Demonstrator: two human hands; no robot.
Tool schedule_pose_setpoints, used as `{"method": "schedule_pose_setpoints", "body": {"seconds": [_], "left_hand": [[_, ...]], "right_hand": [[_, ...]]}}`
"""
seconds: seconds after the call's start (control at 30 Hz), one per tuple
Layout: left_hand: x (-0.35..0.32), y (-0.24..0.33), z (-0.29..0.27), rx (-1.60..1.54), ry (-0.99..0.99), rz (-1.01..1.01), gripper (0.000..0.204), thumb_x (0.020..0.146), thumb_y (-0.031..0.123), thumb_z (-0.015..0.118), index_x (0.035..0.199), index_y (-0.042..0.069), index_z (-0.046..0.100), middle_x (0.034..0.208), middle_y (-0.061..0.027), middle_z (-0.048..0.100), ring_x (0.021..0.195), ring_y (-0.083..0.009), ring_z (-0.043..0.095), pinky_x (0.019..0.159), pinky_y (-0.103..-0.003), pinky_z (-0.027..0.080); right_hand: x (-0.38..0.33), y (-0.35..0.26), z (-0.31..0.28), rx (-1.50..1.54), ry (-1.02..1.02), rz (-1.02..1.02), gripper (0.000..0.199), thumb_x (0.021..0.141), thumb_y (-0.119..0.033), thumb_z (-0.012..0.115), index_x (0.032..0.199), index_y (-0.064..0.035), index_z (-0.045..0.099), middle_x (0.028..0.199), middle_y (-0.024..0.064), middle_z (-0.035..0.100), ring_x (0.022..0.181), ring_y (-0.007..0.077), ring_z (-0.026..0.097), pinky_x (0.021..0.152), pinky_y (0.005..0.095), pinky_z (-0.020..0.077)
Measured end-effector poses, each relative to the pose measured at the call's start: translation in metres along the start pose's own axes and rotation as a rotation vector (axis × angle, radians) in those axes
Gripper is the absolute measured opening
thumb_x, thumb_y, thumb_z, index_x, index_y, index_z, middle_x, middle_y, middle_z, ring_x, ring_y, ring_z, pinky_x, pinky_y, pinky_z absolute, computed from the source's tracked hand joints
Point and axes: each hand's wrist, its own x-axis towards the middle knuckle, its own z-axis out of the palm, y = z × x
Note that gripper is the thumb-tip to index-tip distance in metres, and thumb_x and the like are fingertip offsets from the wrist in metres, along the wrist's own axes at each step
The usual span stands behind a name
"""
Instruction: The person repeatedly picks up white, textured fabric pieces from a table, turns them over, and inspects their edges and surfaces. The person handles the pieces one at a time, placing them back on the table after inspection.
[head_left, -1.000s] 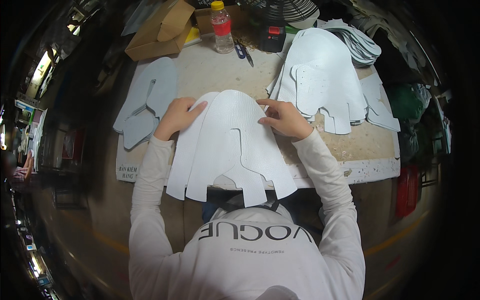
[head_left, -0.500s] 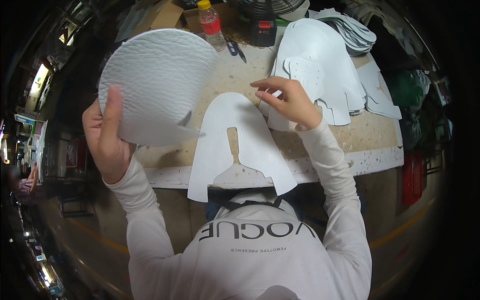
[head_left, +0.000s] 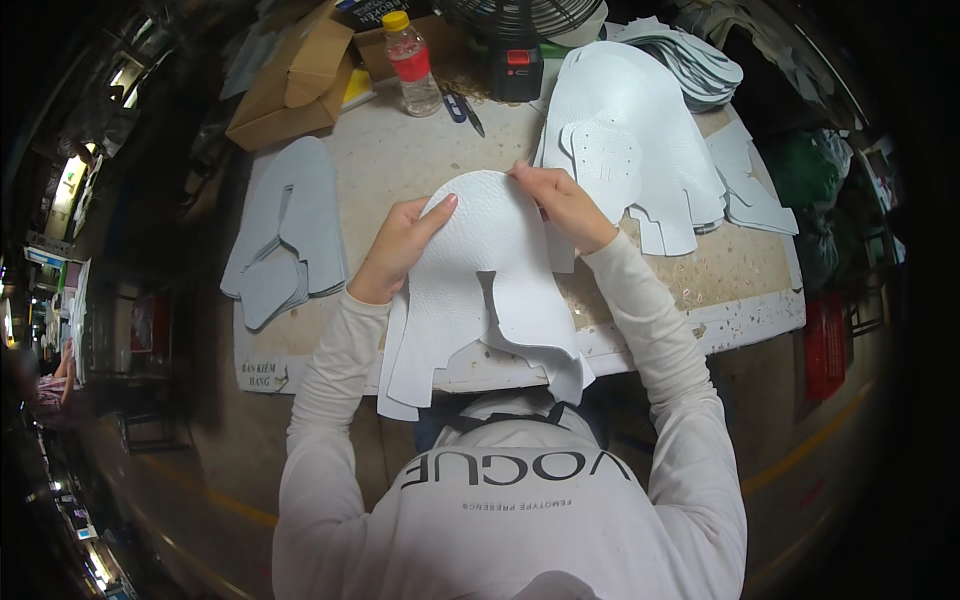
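A white leather cut piece (head_left: 480,270) is pinched by both hands, left (head_left: 400,245) and right (head_left: 560,200), at frame centre; overhanging the bench (head_left: 420,150) edge, it could slip off.

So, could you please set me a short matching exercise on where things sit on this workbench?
Things:
1. plastic bottle
2. cardboard box
3. grey cut pieces
4. white leather piece

Places:
A. under both hands
B. table's left side, stacked flat
C. far left corner
D. far edge, beside the snips

Pairs: 1-D, 2-C, 3-B, 4-A
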Motion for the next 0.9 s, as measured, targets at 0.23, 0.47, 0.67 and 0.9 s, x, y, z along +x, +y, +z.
{"method": "schedule_pose_setpoints", "body": {"seconds": [0.23, 0.47, 0.67, 0.9], "left_hand": [[-0.014, -0.008, 0.009, -0.221, 0.015, 0.13, 0.042, 0.099, 0.034, 0.045, 0.104, -0.004, 0.063, 0.098, -0.0077, 0.066, 0.088, -0.0098, 0.059, 0.08, -0.023, 0.044], [-0.026, 0.001, 0.008, -0.249, -0.028, 0.144, 0.043, 0.1, 0.034, 0.041, 0.103, -0.003, 0.063, 0.097, -0.0081, 0.066, 0.086, -0.011, 0.062, 0.077, -0.023, 0.046], [-0.028, 0.0, 0.006, -0.26, -0.038, 0.13, 0.043, 0.1, 0.033, 0.043, 0.1, -0.004, 0.064, 0.096, -0.0085, 0.066, 0.086, -0.0103, 0.061, 0.076, -0.023, 0.045], [-0.028, -0.001, 0.005, -0.223, -0.055, 0.143, 0.042, 0.101, 0.032, 0.039, 0.107, -0.003, 0.061, 0.098, -0.01, 0.066, 0.086, -0.0132, 0.064, 0.078, -0.024, 0.049]], "right_hand": [[-0.016, -0.005, 0.033, 0.381, 0.008, -0.116, 0.038, 0.096, -0.032, 0.054, 0.104, 0.0031, 0.065, 0.089, 0.0031, 0.066, 0.076, 0.0064, 0.058, 0.068, 0.0197, 0.0463], [-0.028, -0.018, 0.032, 0.41, -0.044, 0.013, 0.04, 0.096, -0.036, 0.051, 0.094, 0.0, 0.069, 0.078, 0.0022, 0.067, 0.064, 0.0055, 0.057, 0.058, 0.0197, 0.046], [-0.028, -0.016, 0.03, 0.353, -0.097, -0.027, 0.044, 0.096, -0.04, 0.05, 0.088, -0.0011, 0.069, 0.073, 0.0005, 0.065, 0.061, 0.0043, 0.054, 0.056, 0.02, 0.0446], [-0.03, -0.017, 0.033, 0.411, -0.098, 0.023, 0.047, 0.096, -0.043, 0.048, 0.088, -0.0011, 0.068, 0.074, 0.0012, 0.065, 0.062, 0.0047, 0.055, 0.057, 0.0194, 0.0447]]}}
